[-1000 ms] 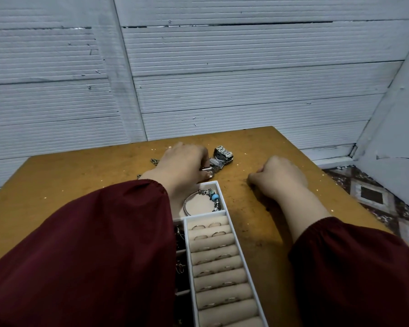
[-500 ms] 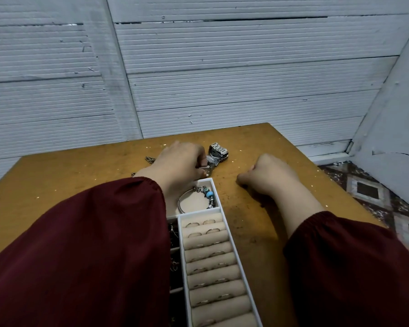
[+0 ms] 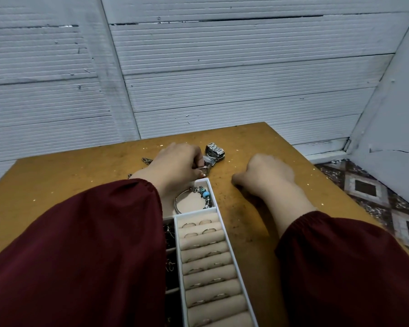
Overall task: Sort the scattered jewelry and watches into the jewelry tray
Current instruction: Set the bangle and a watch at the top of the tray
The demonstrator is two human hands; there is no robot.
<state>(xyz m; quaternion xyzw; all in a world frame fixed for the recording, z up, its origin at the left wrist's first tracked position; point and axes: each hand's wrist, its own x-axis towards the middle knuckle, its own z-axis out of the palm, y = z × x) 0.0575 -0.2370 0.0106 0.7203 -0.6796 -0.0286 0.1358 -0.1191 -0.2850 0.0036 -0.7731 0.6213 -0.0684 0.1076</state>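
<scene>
A white jewelry tray [image 3: 224,230] lies on the wooden table [image 3: 57,185], with several rings [image 3: 194,224] on its beige rolls. Its top compartment holds a silver bangle with blue beads [image 3: 204,193]. Just beyond the tray lies a silver watch [image 3: 214,153] with a metal band. My left hand [image 3: 175,165] curls over the tray's far end and pinches the near end of the watch's band. My right hand [image 3: 266,173] rests on the table to the right of the tray, fingers curled under, holding nothing visible. A small chain [image 3: 147,160] peeks out left of my left hand.
Dark compartments [image 3: 170,251] with small metal pieces sit left of the ring rolls, mostly covered by my maroon sleeve [image 3: 80,251]. A white ribbed wall [image 3: 222,79] stands right behind the table. The table's right edge drops to a patterned tile floor [image 3: 368,192].
Both hands keep nearly the same pose. The view has shifted slightly; my right hand has drawn a little nearer the tray.
</scene>
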